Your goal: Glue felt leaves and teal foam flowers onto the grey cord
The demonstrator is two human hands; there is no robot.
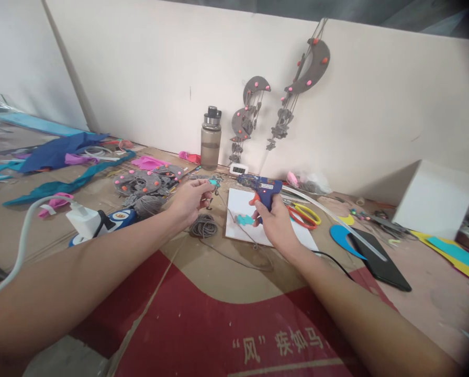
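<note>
My left hand (193, 201) pinches a small teal felt piece (214, 183) between thumb and fingers, and a grey cord runs down from it. In my right hand (274, 220) is a blue hot glue gun (271, 189) with an orange trigger. Its nozzle points left, toward the felt piece; whether they touch I cannot tell. Under the gun lies a white sheet (238, 201) bearing teal felt cutouts (244, 220). A coil of grey cord (203, 226) sits just below my left hand. A clear glue stick (360, 238) trails out behind the gun.
Scissors (303, 215) and a black phone (383, 262) lie to the right. A water bottle (211, 139) stands by the wall, where grey moon hangings (315, 68) hang. At left are felt scraps (57, 152), grey felt moons (140, 180) and a white plug (84, 222) with its cable.
</note>
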